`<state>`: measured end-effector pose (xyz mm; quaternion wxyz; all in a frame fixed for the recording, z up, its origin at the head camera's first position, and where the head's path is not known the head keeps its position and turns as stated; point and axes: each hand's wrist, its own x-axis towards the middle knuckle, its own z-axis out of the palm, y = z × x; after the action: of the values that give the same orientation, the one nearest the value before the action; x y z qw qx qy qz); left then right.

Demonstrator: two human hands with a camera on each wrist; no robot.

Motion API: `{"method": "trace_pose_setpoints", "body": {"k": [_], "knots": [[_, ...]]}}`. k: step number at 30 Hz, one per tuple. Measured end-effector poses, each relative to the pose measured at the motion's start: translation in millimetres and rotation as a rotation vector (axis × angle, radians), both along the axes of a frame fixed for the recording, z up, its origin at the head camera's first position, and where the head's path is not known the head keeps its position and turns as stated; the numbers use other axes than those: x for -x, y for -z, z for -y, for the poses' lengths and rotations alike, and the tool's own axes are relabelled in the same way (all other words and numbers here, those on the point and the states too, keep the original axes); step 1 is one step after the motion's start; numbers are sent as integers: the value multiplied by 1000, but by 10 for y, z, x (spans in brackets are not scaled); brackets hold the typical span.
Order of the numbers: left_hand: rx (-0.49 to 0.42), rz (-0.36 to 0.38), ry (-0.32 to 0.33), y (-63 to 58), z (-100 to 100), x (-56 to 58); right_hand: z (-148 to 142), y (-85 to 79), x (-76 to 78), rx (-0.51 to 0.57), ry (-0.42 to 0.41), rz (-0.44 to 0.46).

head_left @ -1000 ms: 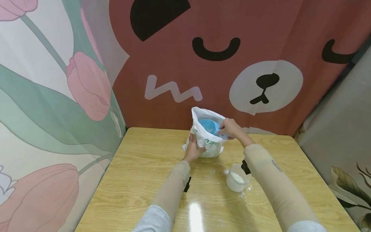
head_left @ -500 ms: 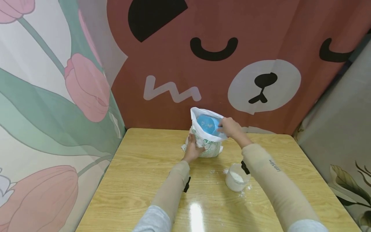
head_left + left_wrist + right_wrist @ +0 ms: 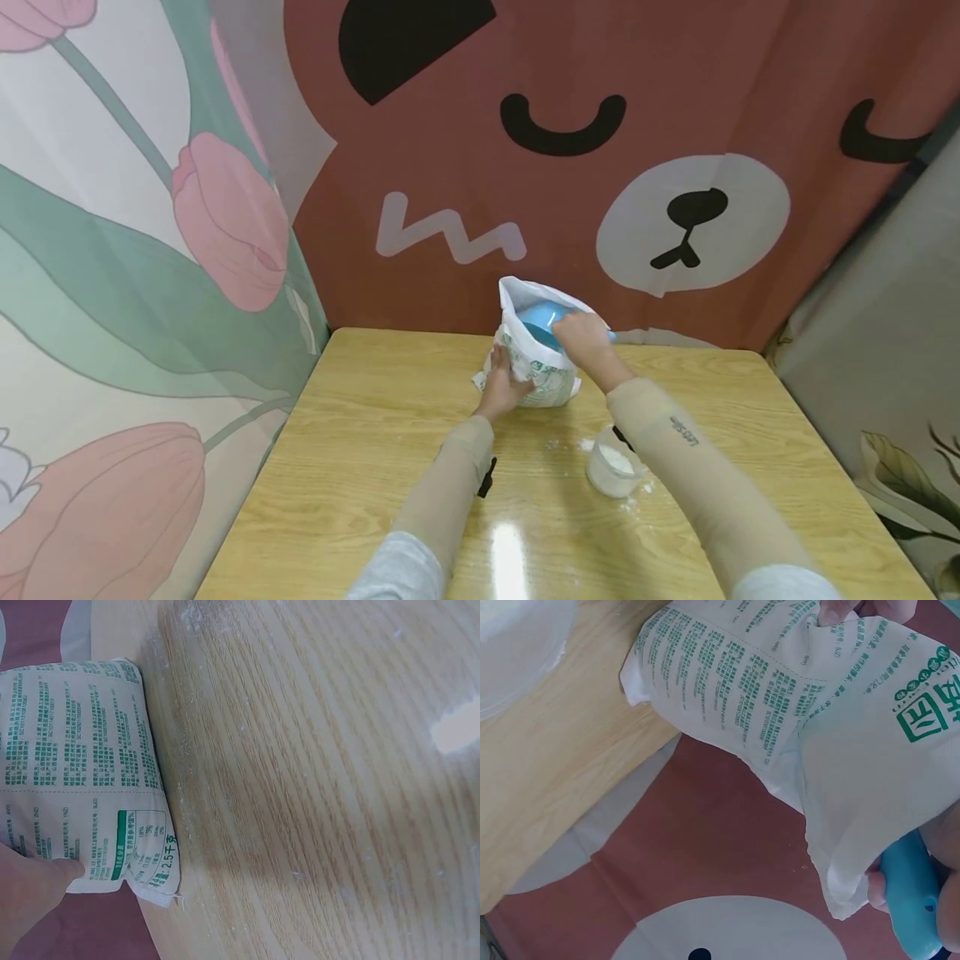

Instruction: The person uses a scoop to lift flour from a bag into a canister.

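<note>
A white cloth flour bag [image 3: 551, 385] with green print stands at the table's far edge, its mouth open. My left hand [image 3: 504, 390] grips its lower left side, thumb across the front; in the left wrist view that thumb [image 3: 64, 866] lies on the printed face. A blue scoop [image 3: 542, 318] is tilted in the bag's mouth, its bowl partly hidden by the rim. My right hand [image 3: 588, 343] holds the scoop by its handle, whose blue end [image 3: 910, 900] shows beside the bag's rim in the right wrist view. The bag's contents are hidden.
A clear round tub [image 3: 613, 467] with white powder stands nearer on the wooden table [image 3: 375, 467], partly under my right forearm. Spilt powder [image 3: 628, 502] lies around it. A brown bear-print curtain [image 3: 420, 292] hangs right behind the bag.
My right hand has turned over and shifted slightly, tilting the scoop so its handle end now points right past the bag's rim. My left hand keeps its place on the bag.
</note>
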<state>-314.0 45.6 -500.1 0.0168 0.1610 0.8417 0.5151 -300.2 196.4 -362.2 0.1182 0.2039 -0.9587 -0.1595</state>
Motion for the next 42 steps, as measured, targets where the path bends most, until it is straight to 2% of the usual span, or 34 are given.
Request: {"method": "trace_pose_setpoints", "body": {"k": [5, 11, 16, 20, 23, 27, 35, 42], "knots": [[2, 0, 10, -16, -13, -2, -23, 41, 31, 18, -30, 29], [13, -3, 14, -3, -16, 8, -27, 36, 44, 113, -2, 130], [27, -1, 16, 3, 0, 2, -40, 8, 51, 308, 42, 264], [30, -4, 13, 6, 11, -3, -81, 1, 65, 502, 16, 339], [24, -3, 6, 11, 10, 3, -112, -6, 72, 571, -5, 370], [18, -2, 0, 35, 1, 21, -136, -38, 65, 630, 27, 402], [20, -20, 1, 46, -7, 28, -175, -138, 1, 749, 178, 466], [12, -5, -2, 38, -7, 25, -259, -249, -39, 800, 215, 517]]}}
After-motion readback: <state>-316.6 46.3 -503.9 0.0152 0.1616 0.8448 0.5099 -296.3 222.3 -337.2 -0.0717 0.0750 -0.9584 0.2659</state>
